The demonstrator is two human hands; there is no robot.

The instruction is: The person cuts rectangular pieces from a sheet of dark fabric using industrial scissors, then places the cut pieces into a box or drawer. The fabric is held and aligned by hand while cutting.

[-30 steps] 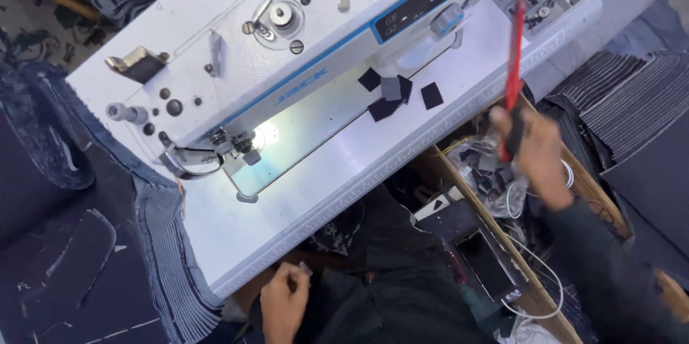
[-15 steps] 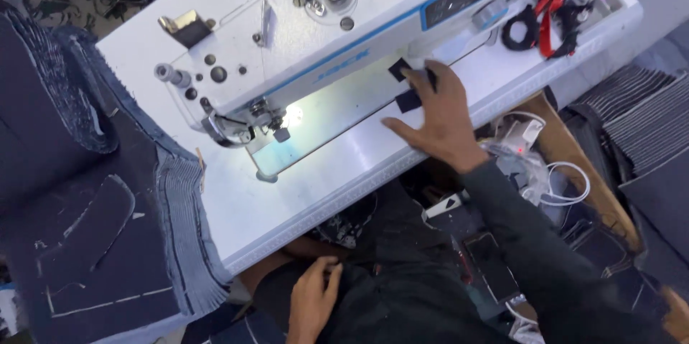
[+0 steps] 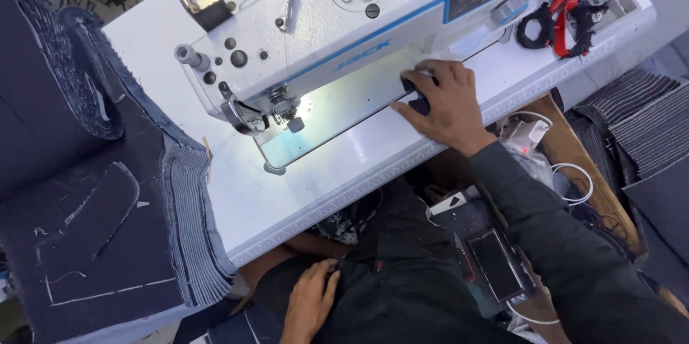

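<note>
From the head camera, the right hand (image 3: 443, 103) lay palm down on the white sewing machine bed (image 3: 373, 136), fingers curled loosely over small dark fabric patches (image 3: 418, 96), mostly hidden beneath them. The left hand (image 3: 310, 301) rested half-open on the dark lap, gripping nothing. Red-handled scissors (image 3: 567, 1) lay at the table's far right, beside a stacked pile of dark denim pieces (image 3: 108, 229) on the left.

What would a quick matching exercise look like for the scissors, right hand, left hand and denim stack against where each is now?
Things:
1. scissors
2. right hand
3. left hand
4. denim stack

Places:
A. down on the lap, below the table edge
B. on the machine bed, over small dark patches
C. at the table's left edge
D. on the table's far right, beside the machine

Pairs: 1-D, 2-B, 3-A, 4-C
</note>
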